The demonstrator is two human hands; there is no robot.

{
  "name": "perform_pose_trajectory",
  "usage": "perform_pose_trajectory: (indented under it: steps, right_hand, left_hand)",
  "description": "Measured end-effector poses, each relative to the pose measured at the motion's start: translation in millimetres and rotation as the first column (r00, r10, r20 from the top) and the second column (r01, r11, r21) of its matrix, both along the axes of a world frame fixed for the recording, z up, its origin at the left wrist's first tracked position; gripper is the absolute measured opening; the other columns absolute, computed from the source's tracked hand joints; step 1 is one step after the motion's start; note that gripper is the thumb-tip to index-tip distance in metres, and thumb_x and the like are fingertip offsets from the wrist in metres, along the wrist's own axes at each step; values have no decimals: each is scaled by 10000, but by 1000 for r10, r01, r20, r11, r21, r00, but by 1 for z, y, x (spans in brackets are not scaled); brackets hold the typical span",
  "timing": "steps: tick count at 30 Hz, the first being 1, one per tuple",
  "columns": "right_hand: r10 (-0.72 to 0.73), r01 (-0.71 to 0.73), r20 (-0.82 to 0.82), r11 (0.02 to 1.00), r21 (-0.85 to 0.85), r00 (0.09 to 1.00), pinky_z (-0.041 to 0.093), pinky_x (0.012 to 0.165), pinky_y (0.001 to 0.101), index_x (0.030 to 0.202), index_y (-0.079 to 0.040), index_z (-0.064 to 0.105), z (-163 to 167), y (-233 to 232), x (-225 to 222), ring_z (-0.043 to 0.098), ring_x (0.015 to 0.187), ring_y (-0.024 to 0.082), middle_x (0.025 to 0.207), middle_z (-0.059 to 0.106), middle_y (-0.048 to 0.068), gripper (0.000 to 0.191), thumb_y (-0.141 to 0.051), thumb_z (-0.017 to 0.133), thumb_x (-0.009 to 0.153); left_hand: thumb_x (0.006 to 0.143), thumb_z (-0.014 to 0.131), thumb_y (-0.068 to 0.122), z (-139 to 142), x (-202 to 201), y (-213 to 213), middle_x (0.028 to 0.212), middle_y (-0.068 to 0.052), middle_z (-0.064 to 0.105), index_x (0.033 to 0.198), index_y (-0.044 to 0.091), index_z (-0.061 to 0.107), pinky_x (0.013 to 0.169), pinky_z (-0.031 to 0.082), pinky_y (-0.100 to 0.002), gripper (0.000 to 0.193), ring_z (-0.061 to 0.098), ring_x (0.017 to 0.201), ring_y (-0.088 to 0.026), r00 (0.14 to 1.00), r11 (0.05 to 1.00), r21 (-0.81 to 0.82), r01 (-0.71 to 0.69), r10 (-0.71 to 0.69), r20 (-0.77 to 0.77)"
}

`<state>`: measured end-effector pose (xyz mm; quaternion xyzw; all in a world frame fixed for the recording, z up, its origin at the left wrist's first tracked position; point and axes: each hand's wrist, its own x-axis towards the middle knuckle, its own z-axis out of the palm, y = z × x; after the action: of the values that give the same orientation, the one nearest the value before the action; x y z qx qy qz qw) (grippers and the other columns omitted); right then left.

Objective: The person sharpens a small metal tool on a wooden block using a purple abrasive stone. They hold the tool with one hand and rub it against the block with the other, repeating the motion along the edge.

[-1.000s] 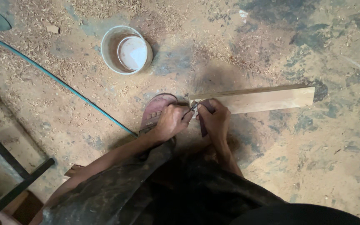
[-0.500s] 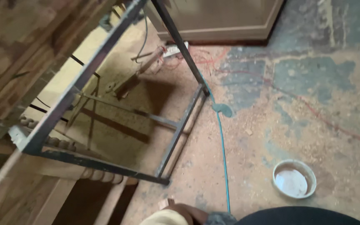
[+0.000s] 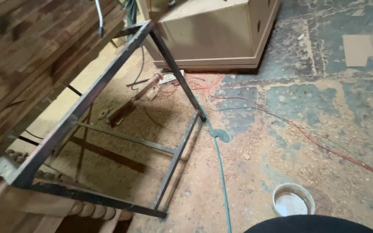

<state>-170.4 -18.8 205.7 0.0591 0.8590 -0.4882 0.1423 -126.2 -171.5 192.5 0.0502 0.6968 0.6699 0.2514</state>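
View: swung up off the plank to the metal frame (image 3: pixel 109 129) and sawdust floor (image 3: pixel 281 142)
Hands: out of shot, state unknowable
Bowl: white bowl (image 3: pixel 293 200) sat low in frame

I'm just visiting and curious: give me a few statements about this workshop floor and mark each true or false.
1. A round white tub stands on the sawdust-covered floor. True.
2. A blue-green hose runs across the floor past the tub. True.
3. The metal frame is painted bright yellow. False: it is dark, rusty metal.
4. Both hands are working in plain view. False: no hand shows in this view.
5. A pale wooden cabinet stands at the top. True.
6. The red wire is coiled inside the tub. False: it trails across the floor, apart from the tub.
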Motion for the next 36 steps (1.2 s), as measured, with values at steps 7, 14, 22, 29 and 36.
perform_pose_trajectory:
  steps: [7,14,22,29,36]
  right_hand:
    - [-50,46,27,988,150,998,523,626,404,917,-27,704,23,142,97,662,666,241,786,692,160,177,-204,709,913]
    - [-225,229,-71,971,61,972,533,593,338,895,-29,711,-106,214,157,668,618,167,718,710,131,91,-119,723,890]
    - [-213,217,-117,976,29,970,482,542,328,846,-10,685,-26,183,139,567,559,121,626,634,105,81,-71,727,881]
    - [-131,137,-166,990,26,977,501,569,303,865,-11,687,-65,190,153,589,605,93,672,653,75,61,-63,711,884]
    - [-339,370,289,927,-58,895,382,450,376,806,12,669,-45,176,148,492,484,168,595,566,106,167,-103,702,923]
  left_hand:
    - [1053,569,319,-88,88,135,675,-29,598,805,38,660,585,466,-323,386,558,626,-148,998,996,89,-33,28,55]
    - [1075,550,339,-142,116,165,652,13,580,797,46,651,565,454,-286,417,535,602,-93,980,988,157,10,-41,196]
    - [1070,545,334,-95,109,172,626,23,561,788,49,641,528,428,-276,412,510,568,-76,976,987,158,29,-62,210]
    - [1064,562,329,-107,114,165,609,22,549,775,39,634,527,429,-280,415,500,568,-64,984,994,106,5,-24,177]
    - [1056,566,331,-106,114,161,593,-1,558,737,29,612,525,440,-300,442,525,553,-79,985,998,63,9,-19,170]
